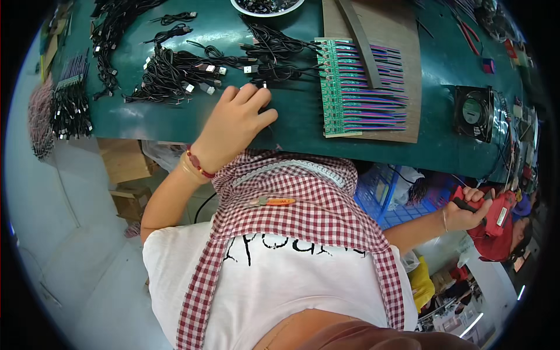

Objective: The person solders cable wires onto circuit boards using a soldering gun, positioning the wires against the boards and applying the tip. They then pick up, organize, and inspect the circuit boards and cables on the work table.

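Observation:
My left hand (pixel 238 121) is over the near part of the green table, its fingers curled in. Whatever it pinches is mostly hidden, though a thin dark wire end shows just below it. Beyond the fingertips lie black USB cables (pixel 169 73) in bundles, their silver plugs pointing various ways. To the right, a panel of green circuit boards (pixel 332 87) with rows of coloured wires rests on a brown board (pixel 411 76). A grey bar (pixel 363 46) lies across the wires. Off the table's right side, my right hand (pixel 469 209) is wrapped round a red and black tool (pixel 497 214).
A white bowl (pixel 267 13) of small dark parts stands at the far edge. At the right are a black fan (pixel 473 114) and red-handled pliers (pixel 468 38). More cables (pixel 71 108) hang over the left edge. A blue crate (pixel 379 195) and cardboard boxes (pixel 129 201) sit below the table.

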The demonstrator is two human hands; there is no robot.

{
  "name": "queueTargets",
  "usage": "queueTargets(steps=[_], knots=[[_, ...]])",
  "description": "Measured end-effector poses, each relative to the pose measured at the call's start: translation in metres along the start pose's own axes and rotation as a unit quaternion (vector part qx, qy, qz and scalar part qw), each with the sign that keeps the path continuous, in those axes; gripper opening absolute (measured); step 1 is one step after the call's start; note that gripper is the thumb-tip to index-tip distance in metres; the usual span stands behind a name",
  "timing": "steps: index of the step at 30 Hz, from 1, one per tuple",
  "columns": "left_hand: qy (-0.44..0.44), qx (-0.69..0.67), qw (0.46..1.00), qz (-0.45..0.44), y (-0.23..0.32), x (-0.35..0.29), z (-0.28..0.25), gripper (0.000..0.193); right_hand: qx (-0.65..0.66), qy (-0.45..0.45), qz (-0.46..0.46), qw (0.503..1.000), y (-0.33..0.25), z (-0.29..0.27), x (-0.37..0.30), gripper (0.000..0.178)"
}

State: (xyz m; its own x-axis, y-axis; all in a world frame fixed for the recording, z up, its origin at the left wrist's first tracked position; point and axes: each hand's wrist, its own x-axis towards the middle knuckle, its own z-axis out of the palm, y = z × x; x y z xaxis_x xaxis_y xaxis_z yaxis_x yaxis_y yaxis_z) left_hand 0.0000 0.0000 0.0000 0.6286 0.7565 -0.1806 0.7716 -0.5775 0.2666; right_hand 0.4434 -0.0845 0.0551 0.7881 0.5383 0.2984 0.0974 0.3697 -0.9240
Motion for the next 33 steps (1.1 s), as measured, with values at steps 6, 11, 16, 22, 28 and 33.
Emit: queueTargets(steps=[6, 11, 16, 22, 28, 33], knots=[[0.168, -0.279, 0.937, 0.128, 0.027, 0.012, 0.004, 0.027, 0.022, 0.001, 0.006, 1.000, -0.005, 0.039, -0.033, 0.035], [0.211, -0.339, 0.916, 0.048, 0.051, 0.042, -0.008, 0.017, 0.080, -0.168, 0.150, 0.971, 0.002, 0.087, -0.083, 0.037], [0.226, -0.459, 0.859, -0.021, 0.070, 0.053, -0.018, 0.008, -0.011, -0.313, 0.209, 0.926, 0.016, 0.133, -0.126, 0.044], [0.225, -0.430, 0.873, -0.037, 0.078, 0.051, -0.019, 0.009, -0.061, -0.374, 0.202, 0.903, 0.017, 0.158, -0.133, 0.023], [0.240, -0.397, 0.885, -0.025, 0.079, 0.053, -0.014, 0.011, -0.069, -0.377, 0.216, 0.898, 0.019, 0.158, -0.131, 0.032], [0.159, -0.589, 0.792, -0.023, 0.077, 0.054, -0.014, 0.007, -0.013, -0.393, 0.219, 0.893, 0.028, 0.149, -0.123, 0.047]])
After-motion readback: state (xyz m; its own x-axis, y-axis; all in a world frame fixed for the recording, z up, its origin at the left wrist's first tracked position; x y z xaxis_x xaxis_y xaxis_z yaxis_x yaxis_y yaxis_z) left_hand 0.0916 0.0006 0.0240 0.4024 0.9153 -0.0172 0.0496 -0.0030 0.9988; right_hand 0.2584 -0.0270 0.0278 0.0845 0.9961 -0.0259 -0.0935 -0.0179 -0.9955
